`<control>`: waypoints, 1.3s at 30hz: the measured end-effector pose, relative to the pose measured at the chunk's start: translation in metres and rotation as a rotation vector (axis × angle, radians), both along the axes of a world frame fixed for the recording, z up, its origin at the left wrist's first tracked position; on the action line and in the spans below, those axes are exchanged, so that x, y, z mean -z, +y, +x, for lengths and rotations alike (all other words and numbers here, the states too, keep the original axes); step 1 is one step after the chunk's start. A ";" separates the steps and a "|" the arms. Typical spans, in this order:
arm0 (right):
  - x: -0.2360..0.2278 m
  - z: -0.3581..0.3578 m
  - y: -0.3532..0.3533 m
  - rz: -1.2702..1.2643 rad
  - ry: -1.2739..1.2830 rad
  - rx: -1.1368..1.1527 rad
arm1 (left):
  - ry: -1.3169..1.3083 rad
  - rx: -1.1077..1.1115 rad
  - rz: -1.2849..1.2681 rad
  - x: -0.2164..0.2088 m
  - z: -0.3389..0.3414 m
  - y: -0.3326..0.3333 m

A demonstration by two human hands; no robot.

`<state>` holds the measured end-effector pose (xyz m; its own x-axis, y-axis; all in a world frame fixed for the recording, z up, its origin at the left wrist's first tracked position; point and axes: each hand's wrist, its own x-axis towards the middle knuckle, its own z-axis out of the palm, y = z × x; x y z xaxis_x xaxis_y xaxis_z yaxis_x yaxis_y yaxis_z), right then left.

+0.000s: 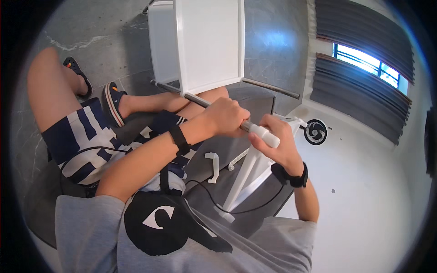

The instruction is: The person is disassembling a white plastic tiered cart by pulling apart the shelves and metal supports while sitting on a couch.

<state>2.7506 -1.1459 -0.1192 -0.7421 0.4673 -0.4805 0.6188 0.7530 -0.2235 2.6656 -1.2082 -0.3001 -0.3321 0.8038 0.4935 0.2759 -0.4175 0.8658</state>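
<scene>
A shelf unit with white trays (210, 45) and metal tubes rises ahead of me, tilted across my legs. My left hand (224, 117) is wrapped round one of its metal tubes (198, 99), close to the tube's end. On that end sits a white plastic fitting (266, 136), which my right hand (283, 143) grips between thumb and fingers. A second metal tube (273, 88) sticks out from the tray's right corner, untouched.
A white triangular plastic frame (246, 177) and a small white bracket (212, 167) lie on the grey sofa (195, 200) below my hands. A black cable (255, 211) loops over it. Beyond are a round fan (315, 132), dark curtains (355, 86) and grey tiled floor (109, 27).
</scene>
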 end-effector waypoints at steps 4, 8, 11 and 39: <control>0.006 -0.011 0.014 -0.001 0.127 -0.251 | -0.011 -0.039 -0.018 -0.006 -0.004 -0.004; 0.004 -0.029 0.021 0.048 0.133 -0.436 | -0.024 -0.152 0.037 -0.004 -0.007 -0.005; 0.001 -0.031 0.016 0.026 0.113 -0.401 | -0.125 -0.196 0.091 -0.009 -0.002 -0.004; 0.000 -0.086 0.044 -0.088 0.074 -1.086 | 0.085 0.019 -0.026 0.004 -0.018 -0.004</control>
<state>2.6649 -1.1020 -0.1195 -0.7666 -0.4880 -0.4173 -0.3833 0.8692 -0.3124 2.6479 -1.2124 -0.3038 -0.2747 0.8223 0.4984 0.3408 -0.4014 0.8501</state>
